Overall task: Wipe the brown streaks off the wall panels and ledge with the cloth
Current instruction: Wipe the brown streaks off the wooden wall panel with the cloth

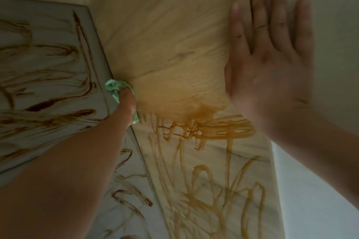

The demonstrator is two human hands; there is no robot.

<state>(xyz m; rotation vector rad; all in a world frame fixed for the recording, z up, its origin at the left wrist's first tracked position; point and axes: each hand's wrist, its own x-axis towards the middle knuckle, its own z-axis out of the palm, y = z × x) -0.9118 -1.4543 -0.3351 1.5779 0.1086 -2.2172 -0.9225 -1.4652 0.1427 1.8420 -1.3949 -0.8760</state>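
Note:
My left hand [127,102] grips a pale green cloth [113,88] bunched against the left edge of the light wood panel [174,34], where it meets the grey panel [38,83]. My right hand [272,60] lies flat with straight fingers on the wood panel's right edge. Brown streaks [213,128] smear across the wood panel below the cloth and run on downward. The upper part of the wood panel shows bare grain. Darker brown streaks [58,106] cover the grey panel.
A white wall strip [320,190] runs along the right of the wood panel. More brown scribbles [132,196] mark the pale surface below my left forearm. The view is dim and slightly blurred.

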